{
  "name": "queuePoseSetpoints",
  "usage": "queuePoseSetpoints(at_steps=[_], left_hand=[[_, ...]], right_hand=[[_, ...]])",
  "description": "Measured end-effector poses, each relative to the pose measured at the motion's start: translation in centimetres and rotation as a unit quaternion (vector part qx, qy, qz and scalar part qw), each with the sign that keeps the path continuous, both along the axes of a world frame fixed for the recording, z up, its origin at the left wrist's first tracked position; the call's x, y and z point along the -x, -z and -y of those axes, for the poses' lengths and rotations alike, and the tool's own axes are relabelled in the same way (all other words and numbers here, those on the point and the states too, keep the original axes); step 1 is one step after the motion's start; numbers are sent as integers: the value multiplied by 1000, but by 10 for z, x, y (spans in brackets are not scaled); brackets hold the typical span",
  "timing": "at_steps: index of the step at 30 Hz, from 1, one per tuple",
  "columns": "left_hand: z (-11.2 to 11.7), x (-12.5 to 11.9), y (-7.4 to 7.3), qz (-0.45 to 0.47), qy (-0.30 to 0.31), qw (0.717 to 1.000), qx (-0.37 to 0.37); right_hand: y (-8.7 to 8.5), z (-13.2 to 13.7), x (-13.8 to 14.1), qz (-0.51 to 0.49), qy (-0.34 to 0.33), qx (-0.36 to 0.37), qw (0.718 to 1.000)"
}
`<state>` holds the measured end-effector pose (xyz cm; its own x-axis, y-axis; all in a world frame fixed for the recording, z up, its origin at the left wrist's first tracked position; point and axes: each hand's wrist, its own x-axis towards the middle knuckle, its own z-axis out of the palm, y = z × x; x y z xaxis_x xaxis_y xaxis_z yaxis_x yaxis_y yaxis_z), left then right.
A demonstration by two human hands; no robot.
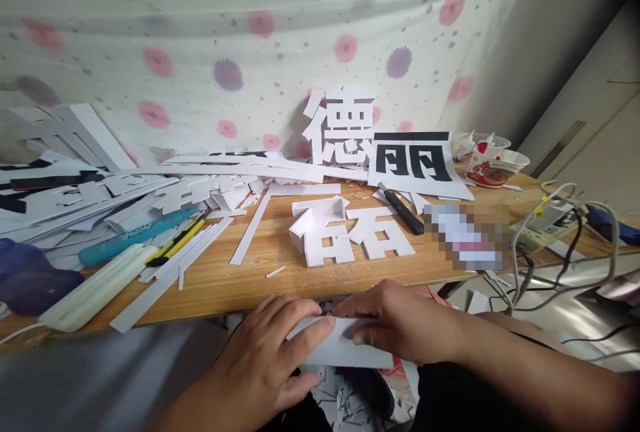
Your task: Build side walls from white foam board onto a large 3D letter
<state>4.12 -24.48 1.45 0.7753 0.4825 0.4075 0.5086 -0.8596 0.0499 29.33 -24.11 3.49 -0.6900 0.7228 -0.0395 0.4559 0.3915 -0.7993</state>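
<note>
Both hands hold one white paper strip [345, 349] just below the front edge of the wooden table [240, 285]. My left hand [267, 359] pinches its left end with thumb and fingers closed. My right hand [397, 322] presses fingers onto its right part and grips it. Directly beyond the hands a white foam cut-out character [345, 232] lies flat on the table.
A black utility knife [403, 212] lies right of the cut-out. A yellow-black cutter [175, 245], a teal tool [135, 237] and white offcuts cover the left side. A standing white character [340, 125], a printed sheet [415, 162], a bowl [493, 165] and cables [555, 232] sit behind and right.
</note>
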Motion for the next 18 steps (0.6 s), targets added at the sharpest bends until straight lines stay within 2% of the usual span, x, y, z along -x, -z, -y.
queuePoseSetpoints(at_steps=[2, 5, 9, 11, 14, 16, 18], left_hand=[[-11, 8, -8, 2, -17, 999, 27], [-36, 24, -32, 58, -49, 996, 45], [-87, 27, -66, 156, -55, 986, 9], [-119, 17, -75, 206, -77, 975, 10], [-165, -6, -70, 256, -90, 958, 94], [-188, -20, -56, 261, -79, 953, 130], [-203, -27, -40, 240, -44, 962, 121]], right_hand=[[-2, -3, -15, 10, 29, -19, 999], [-8, -13, -46, 33, 103, -71, 992], [-17, -34, -79, 92, 215, -168, 958], [-19, -46, -84, 118, 242, -192, 944], [-17, -60, -78, 131, 234, -205, 941], [-12, -67, -70, 152, 207, -208, 944], [-5, -71, -64, 180, 180, -208, 944]])
